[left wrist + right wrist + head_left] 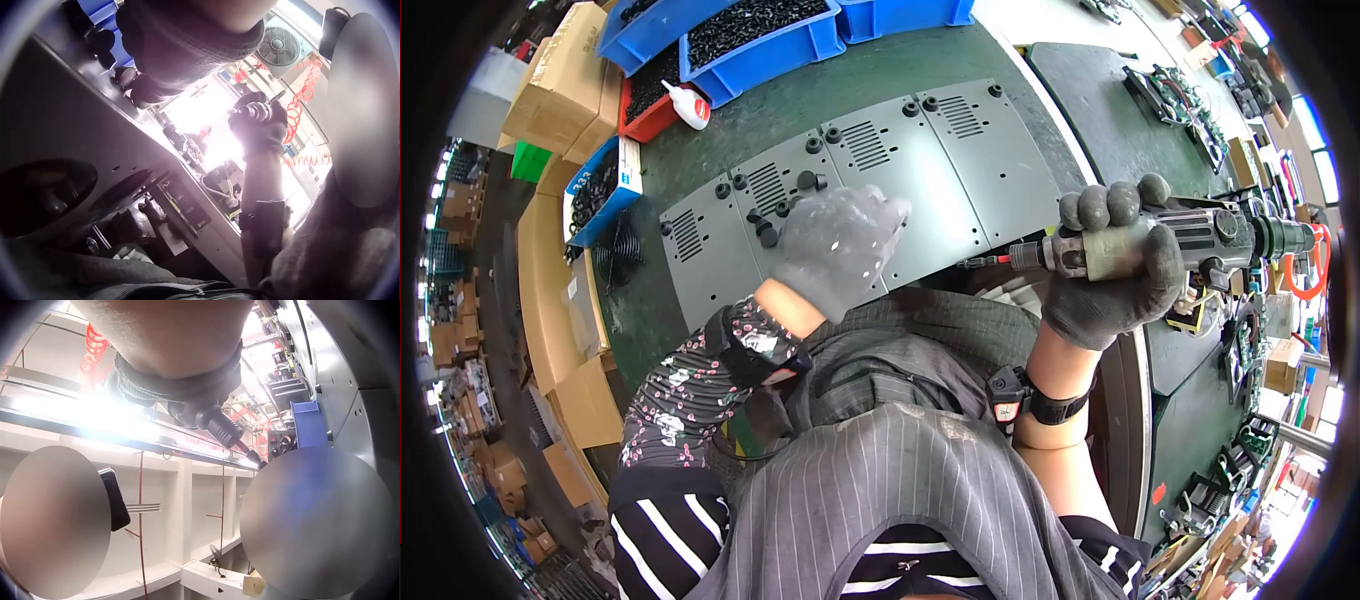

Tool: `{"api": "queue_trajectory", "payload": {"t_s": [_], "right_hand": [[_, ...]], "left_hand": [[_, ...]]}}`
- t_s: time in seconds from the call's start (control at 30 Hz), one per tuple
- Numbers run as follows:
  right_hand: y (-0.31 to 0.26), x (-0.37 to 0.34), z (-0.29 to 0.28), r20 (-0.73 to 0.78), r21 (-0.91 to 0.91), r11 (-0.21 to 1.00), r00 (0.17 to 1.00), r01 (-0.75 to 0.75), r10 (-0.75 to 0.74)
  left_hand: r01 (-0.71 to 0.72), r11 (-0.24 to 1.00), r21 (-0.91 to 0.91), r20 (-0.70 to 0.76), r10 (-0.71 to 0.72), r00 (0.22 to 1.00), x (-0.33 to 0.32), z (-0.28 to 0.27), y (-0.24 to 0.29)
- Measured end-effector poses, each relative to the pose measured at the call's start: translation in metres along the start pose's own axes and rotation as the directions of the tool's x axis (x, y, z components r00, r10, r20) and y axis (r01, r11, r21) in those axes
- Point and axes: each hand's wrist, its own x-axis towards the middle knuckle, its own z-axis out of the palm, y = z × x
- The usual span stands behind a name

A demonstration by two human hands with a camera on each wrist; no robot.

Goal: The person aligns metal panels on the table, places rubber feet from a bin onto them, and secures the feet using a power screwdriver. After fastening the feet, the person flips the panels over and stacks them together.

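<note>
In the head view my gloved right hand (1115, 275) grips a power screwdriver (1090, 252), held sideways with its bit toward the left, to the right of the grey metal panels (900, 190). My gloved left hand (840, 245) is over the middle panels, its back to the head camera. Its fingertips are hidden, so I cannot tell whether they hold anything. Loose black rubber feet (766, 235) lie right beside it. More black feet (833, 135) sit along the panels' far edge, near rows of slots. The left wrist view also shows the raised screwdriver (253, 111).
Blue bins (765, 55) of small black parts stand at the back, with a red bin (650, 118) and a white bottle (688, 105) by them. At left are a small blue box (605, 190) and cardboard boxes (565, 85). Circuit assemblies (1180, 110) lie on the right-hand bench.
</note>
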Motion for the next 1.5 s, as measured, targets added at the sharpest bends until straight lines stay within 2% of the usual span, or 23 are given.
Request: {"api": "queue_trajectory", "payload": {"t_s": [0.07, 0.13, 0.2, 0.27, 0.33, 0.43, 0.47, 0.53, 0.57, 0.67, 0.7, 0.73, 0.8, 0.87, 0.93, 1.0, 1.03, 1.07, 1.13, 1.27, 1.3, 1.4, 1.5], "right_hand": [[-0.003, 0.001, -0.003, 0.009, -0.006, 1.0, 1.0, 0.007, -0.007], [-0.006, 0.003, -0.005, 0.007, -0.024, 0.999, 1.0, 0.029, -0.029], [-0.009, 0.004, -0.007, 0.001, -0.014, 1.0, 1.0, 0.026, -0.026], [-0.013, 0.004, -0.007, -0.013, -0.007, 0.999, 0.999, 0.033, -0.033], [-0.019, 0.004, -0.005, -0.103, -0.16, 0.984, 0.99, 0.078, -0.095], [-0.03, 0.006, -0.018, -0.107, -0.179, 0.979, 0.988, 0.094, -0.114], [-0.032, 0.006, -0.021, -0.114, -0.193, 0.976, 0.986, 0.096, -0.12], [-0.036, 0.01, -0.03, -0.123, -0.17, 0.98, 0.985, 0.099, -0.12], [-0.037, 0.012, -0.033, -0.128, -0.174, 0.98, 0.984, 0.099, -0.122], [-0.044, 0.021, -0.048, -0.065, -0.135, 0.984, 0.99, 0.113, -0.123], [-0.046, 0.026, -0.05, -0.086, -0.213, 0.967, 0.984, 0.138, -0.159], [-0.048, 0.03, -0.052, -0.102, -0.288, 0.945, 0.976, 0.157, -0.193], [-0.051, 0.041, -0.053, -0.104, -0.329, 0.927, 0.968, 0.182, -0.227], [-0.053, 0.051, -0.054, -0.109, -0.444, 0.878, 0.963, 0.177, -0.249], [-0.049, 0.057, -0.053, -0.103, -0.441, 0.878, 0.961, 0.187, -0.256], [-0.044, 0.062, -0.054, -0.12, -0.47, 0.869, 0.965, 0.153, -0.234], [-0.045, 0.063, -0.054, -0.111, -0.597, 0.798, 0.978, 0.079, -0.179], [-0.043, 0.064, -0.051, -0.119, -0.615, 0.786, 0.978, 0.062, -0.171], [-0.037, 0.066, -0.048, -0.096, -0.626, 0.778, 0.986, 0.049, -0.139], [-0.02, 0.072, -0.05, -0.107, -0.655, 0.755, 0.985, 0.032, -0.135], [-0.024, 0.073, -0.053, -0.08, -0.68, 0.733, 0.996, -0.033, -0.03], [-0.021, 0.074, -0.047, -0.109, -0.724, 0.682, 0.994, -0.098, 0.027], [-0.018, 0.075, -0.054, -0.08, -0.728, 0.683, 0.997, -0.069, 0.015]], "left_hand": [[-0.025, 1.0, -0.011, -0.01, 0.025, 1.0, 0.016, -0.001, 0.005], [-0.108, 0.993, -0.039, -0.109, 0.103, 0.989, 0.04, 0.002, 0.012], [-0.124, 0.992, 0.002, -0.123, 0.123, 0.985, 0.063, 0.016, 0.017], [-0.137, 0.972, 0.192, -0.055, 0.15, 0.987, 0.079, 0.025, 0.025], [-0.149, 0.979, 0.14, -0.013, 0.152, 0.988, 0.072, 0.024, 0.03], [-0.115, 0.991, -0.075, 0.059, 0.119, 0.991, 0.055, 0.012, 0.036], [-0.128, 0.989, -0.074, 0.065, 0.133, 0.989, 0.056, 0.01, 0.036], [0.036, 0.997, -0.073, 0.104, -0.028, 0.994, 0.059, 0.006, 0.037], [0.053, 0.994, -0.096, 0.175, -0.035, 0.984, 0.065, 0.01, 0.033], [0.008, 0.984, -0.18, 0.14, 0.017, 0.99, 0.077, 0.016, 0.037], [0.036, 0.97, -0.242, 0.203, 0.014, 0.979, 0.084, 0.016, 0.042], [0.025, 0.968, -0.25, 0.2, 0.026, 0.979, 0.09, 0.017, 0.049], [0.039, 0.882, -0.47, 0.235, 0.083, 0.968, 0.103, 0.02, 0.063], [0.017, 0.863, -0.505, 0.242, 0.122, 0.963, 0.113, 0.026, 0.076], [0.02, 0.801, -0.599, 0.236, 0.152, 0.96, 0.119, 0.041, 0.085], [0.012, 0.78, -0.625, 0.255, 0.189, 0.948, 0.123, 0.052, 0.087], [-0.014, 0.812, -0.583, 0.215, 0.171, 0.961, 0.122, 0.053, 0.089], [-0.036, 0.843, -0.537, 0.175, 0.153, 0.973, 0.12, 0.053, 0.091], [-0.062, 0.842, -0.537, 0.15, 0.168, 0.974, 0.12, 0.052, 0.091], [0.037, 0.824, -0.566, 0.237, 0.119, 0.964, 0.119, 0.043, 0.094], [0.022, 0.826, -0.563, 0.198, 0.108, 0.974, 0.119, 0.048, 0.094], [-0.011, 0.832, -0.555, 0.145, 0.109, 0.983, 0.119, 0.055, 0.092], [-0.03, 0.838, -0.545, 0.129, 0.12, 0.984, 0.121, 0.054, 0.093]]}}
